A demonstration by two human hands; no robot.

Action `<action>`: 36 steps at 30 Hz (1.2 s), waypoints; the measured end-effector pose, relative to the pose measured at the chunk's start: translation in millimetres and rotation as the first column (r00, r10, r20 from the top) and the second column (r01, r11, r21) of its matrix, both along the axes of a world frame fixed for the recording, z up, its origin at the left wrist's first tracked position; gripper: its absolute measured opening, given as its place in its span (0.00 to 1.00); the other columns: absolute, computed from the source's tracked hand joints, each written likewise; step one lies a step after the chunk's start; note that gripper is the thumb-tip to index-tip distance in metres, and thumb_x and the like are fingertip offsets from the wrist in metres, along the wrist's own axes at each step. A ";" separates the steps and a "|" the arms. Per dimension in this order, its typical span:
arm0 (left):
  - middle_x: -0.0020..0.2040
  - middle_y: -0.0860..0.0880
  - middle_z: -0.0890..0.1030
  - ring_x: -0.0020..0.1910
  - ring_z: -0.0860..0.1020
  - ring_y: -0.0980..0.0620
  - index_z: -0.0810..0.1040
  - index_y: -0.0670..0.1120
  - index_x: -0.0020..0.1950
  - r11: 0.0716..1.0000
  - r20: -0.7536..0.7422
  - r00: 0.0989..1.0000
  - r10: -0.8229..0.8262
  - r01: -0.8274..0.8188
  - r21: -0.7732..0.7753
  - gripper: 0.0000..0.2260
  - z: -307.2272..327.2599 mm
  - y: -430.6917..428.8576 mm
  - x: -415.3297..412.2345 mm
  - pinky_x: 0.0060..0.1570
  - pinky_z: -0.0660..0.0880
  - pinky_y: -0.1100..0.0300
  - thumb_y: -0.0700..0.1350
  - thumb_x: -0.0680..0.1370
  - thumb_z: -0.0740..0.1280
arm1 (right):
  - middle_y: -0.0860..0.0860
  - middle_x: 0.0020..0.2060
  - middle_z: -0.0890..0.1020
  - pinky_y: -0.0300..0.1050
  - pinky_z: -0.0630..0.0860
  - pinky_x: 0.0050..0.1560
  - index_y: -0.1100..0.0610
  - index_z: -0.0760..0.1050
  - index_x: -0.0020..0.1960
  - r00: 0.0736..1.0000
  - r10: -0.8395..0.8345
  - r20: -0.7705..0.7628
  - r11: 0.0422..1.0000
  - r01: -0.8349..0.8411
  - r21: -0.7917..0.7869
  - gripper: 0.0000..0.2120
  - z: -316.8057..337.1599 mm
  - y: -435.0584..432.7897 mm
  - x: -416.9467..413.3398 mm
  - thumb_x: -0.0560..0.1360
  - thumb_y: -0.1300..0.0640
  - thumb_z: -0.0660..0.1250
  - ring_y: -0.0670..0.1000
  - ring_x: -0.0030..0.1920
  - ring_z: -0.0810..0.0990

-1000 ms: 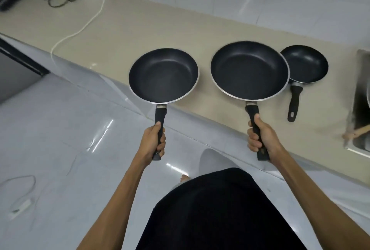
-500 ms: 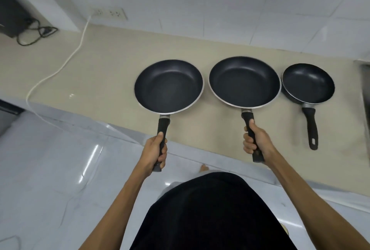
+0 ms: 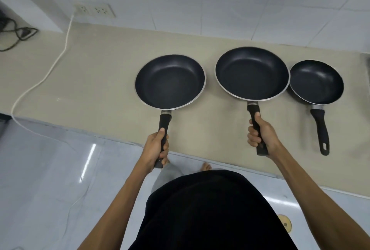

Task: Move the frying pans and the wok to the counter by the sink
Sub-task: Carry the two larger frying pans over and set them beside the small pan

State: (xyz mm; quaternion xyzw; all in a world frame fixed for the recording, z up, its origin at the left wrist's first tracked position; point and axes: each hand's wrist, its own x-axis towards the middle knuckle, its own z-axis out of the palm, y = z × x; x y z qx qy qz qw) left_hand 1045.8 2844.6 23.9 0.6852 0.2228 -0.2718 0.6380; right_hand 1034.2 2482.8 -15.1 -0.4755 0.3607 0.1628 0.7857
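Three black nonstick frying pans with silver rims are sitting in a row over the beige table (image 3: 104, 73), handles pointing toward the person. The medium pan (image 3: 170, 81) is lying leftmost, the large pan (image 3: 252, 73) in the middle, and the small pan (image 3: 316, 81) rightmost, its rim tucking just under the large pan's edge.

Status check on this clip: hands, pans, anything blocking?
Left hand gripping medium pan. Right hand gripping large pan. Small pan on counter. Nothing blocking.

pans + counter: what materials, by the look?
Three pans, e.g. the largest pan: dark matte inside, likely nonstick coating; bare silvery rim suggests aluminium. Its handle: matte black, probably plastic. Counter: beige, smooth, faint sheen, stone or composite; can't tell which.
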 end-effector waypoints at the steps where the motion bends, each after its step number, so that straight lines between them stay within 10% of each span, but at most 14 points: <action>1: 0.25 0.49 0.67 0.18 0.63 0.53 0.71 0.42 0.40 1.000 -0.003 1.000 -0.010 0.010 0.004 0.20 -0.8 0.3 4.3 0.17 0.66 0.63 0.55 0.85 0.58 | 0.48 0.23 0.63 0.37 0.60 0.18 0.54 0.67 0.42 1.000 -0.002 -0.002 1.000 0.002 -0.003 0.20 -0.8 0.1 0.0 0.80 0.38 0.60 0.46 0.17 0.59; 18: 0.26 0.50 0.69 0.18 0.63 0.53 0.72 0.42 0.43 0.999 -0.002 0.999 -0.042 0.042 -0.006 0.18 -19.8 -14.4 60.1 0.17 0.66 0.62 0.53 0.85 0.59 | 0.52 0.25 0.67 0.41 0.65 0.21 0.56 0.69 0.45 0.999 0.048 -0.009 0.990 -0.049 -0.136 0.23 -16.4 7.9 -0.2 0.74 0.37 0.70 0.51 0.20 0.63; 36: 0.37 0.42 0.77 0.20 0.74 0.52 0.74 0.40 0.51 0.914 0.056 0.983 -0.174 0.140 0.381 0.05 -59.3 -20.3 60.9 0.19 0.75 0.57 0.42 0.81 0.66 | 0.55 0.29 0.74 0.45 0.75 0.24 0.62 0.73 0.54 0.973 0.164 -0.166 0.879 -0.220 -0.423 0.10 -26.8 20.6 -3.3 0.78 0.58 0.70 0.50 0.22 0.72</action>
